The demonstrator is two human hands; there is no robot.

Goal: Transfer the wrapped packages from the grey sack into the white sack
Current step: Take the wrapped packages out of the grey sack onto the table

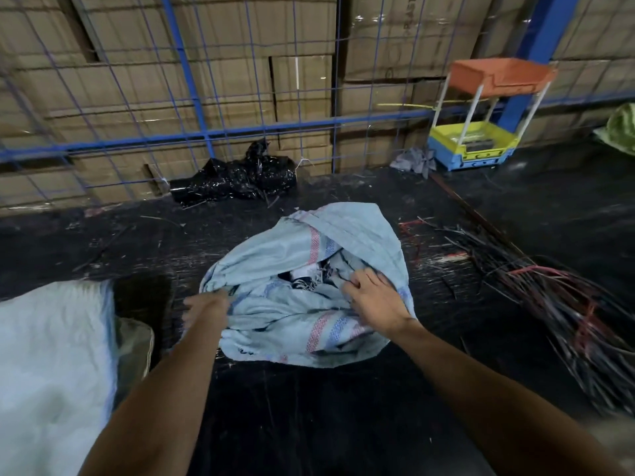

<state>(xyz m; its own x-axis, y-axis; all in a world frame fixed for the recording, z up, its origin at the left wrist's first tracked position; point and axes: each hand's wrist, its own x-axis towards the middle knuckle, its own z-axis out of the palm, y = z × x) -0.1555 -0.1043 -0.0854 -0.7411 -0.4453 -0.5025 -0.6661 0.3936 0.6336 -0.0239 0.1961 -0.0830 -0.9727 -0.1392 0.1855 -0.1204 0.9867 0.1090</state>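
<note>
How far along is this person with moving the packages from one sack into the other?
It looks early. Nothing visibly transferred: the white sack on the left shows no package going in, and its contents cannot be seen. In hand: the left hand and right hand both grip the mouth of the grey sack, pulling it open, with dark wrapped packages showing inside. Left: lifting those out and across.

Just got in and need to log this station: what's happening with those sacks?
A person is bent over the grey sack on the dark floor. The left hand grips its rim on one side and the right hand grips the cloth at the other, pulling the mouth open. Dark and white contents show inside, too blurred to tell apart. The white sack waits at the left; no package is in either hand.
</note>
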